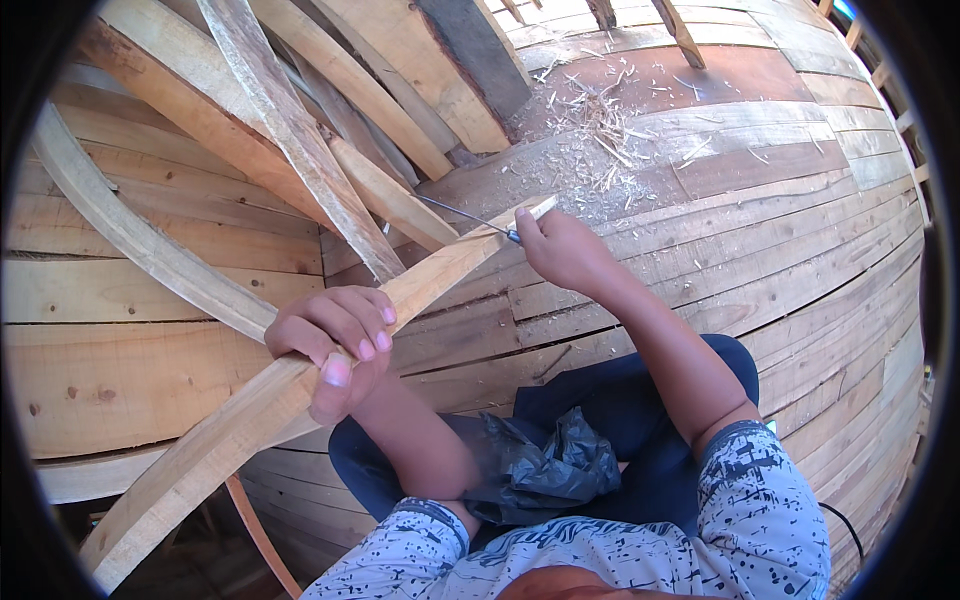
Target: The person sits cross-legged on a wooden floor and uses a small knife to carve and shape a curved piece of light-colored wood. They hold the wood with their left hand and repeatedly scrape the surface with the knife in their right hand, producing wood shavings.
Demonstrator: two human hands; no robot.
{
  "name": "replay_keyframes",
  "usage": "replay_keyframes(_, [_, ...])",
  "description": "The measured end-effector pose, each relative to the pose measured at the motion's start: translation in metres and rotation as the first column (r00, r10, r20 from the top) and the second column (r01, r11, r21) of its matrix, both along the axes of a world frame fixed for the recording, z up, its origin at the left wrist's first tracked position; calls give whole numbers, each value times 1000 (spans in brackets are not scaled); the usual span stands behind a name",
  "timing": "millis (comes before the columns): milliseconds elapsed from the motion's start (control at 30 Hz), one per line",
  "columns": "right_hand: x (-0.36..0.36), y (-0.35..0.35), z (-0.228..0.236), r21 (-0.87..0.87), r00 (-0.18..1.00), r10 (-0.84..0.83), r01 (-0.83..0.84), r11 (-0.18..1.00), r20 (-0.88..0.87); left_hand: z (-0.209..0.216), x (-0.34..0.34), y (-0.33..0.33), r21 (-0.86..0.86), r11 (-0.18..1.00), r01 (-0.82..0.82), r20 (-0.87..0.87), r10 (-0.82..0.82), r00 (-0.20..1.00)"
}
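Note:
A long, slightly curved wooden beam [440,275] slants from the lower left up to the middle. My left hand [335,345] is closed around it, fingers over the top and thumb on the near side. At its far end, my right hand [560,248] is closed on a thin-shafted metal tool [466,214] with a bluish part by the fingers; the handle is hidden in the fist. The shaft crosses the beam near its tip, pointing up and left. Whether it touches the wood I cannot tell.
Rough boards [300,150] lean at the upper left, close to the shaft. A curved rib [140,235] runs behind my left hand. Wood shavings [610,130] litter the plank floor [700,260]. A crumpled black plastic bag [550,465] rests in my lap.

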State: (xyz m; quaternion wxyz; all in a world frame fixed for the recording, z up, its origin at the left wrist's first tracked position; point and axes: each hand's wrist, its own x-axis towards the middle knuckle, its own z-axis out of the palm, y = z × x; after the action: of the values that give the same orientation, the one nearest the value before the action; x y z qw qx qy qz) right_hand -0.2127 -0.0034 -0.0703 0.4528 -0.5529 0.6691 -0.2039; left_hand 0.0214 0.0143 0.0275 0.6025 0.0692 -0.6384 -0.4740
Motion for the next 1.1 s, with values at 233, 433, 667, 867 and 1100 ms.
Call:
replay_keyframes(233, [9,13,1,-72,998,60,-59,996,14,8,13,9,12,1000,29,-20,-29,999])
replay_keyframes(433, [19,23,-2,-51,980,190,-187,981,51,13,23,11,60,997,48,1,-48,999])
replay_keyframes(667, [25,19,-11,-7,982,134,-134,991,131,4,2,1,-21,947,-321,-248,306,919])
replay_keyframes(867, [29,18,-28,-22,987,150,-149,989,52,1,14,0,85,872,-482,-192,489,851])
replay_keyframes(1100, [24,11,-35,-18,994,105,-105,994,5,-4,12,0,109,804,-585,-193,594,781])
